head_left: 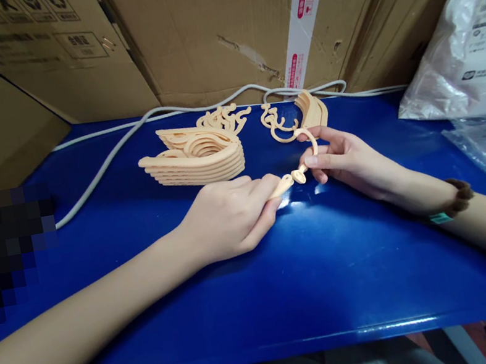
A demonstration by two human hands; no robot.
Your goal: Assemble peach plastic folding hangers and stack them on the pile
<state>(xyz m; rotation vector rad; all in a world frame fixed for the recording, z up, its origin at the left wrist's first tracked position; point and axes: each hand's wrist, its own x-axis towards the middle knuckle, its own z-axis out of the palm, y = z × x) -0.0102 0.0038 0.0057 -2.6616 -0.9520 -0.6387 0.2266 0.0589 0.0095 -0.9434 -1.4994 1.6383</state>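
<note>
My left hand [235, 218] is closed around a beige plastic hanger arm [283, 186], whose narrow end sticks out past the thumb and fingers. Most of that piece is hidden inside the hand. Between the fingertips and thumb of my right hand [337, 156] is a curved beige hanger hook [312, 141]. The hook's round flat base faces down and left, right beside the end of the hanger arm; whether they touch I cannot tell. Behind my left hand stands a stack of beige hanger pieces [198, 168]. Loose hooks [223, 119] lie just beyond the stack.
More hooks [274, 121] and several curved beige pieces [313, 112] lie behind my right hand. A grey cable [111, 158] runs along the back of the blue table [264, 303]. Cardboard boxes [207, 31] wall the rear. A plastic-wrapped parcel [467, 42] sits at the right.
</note>
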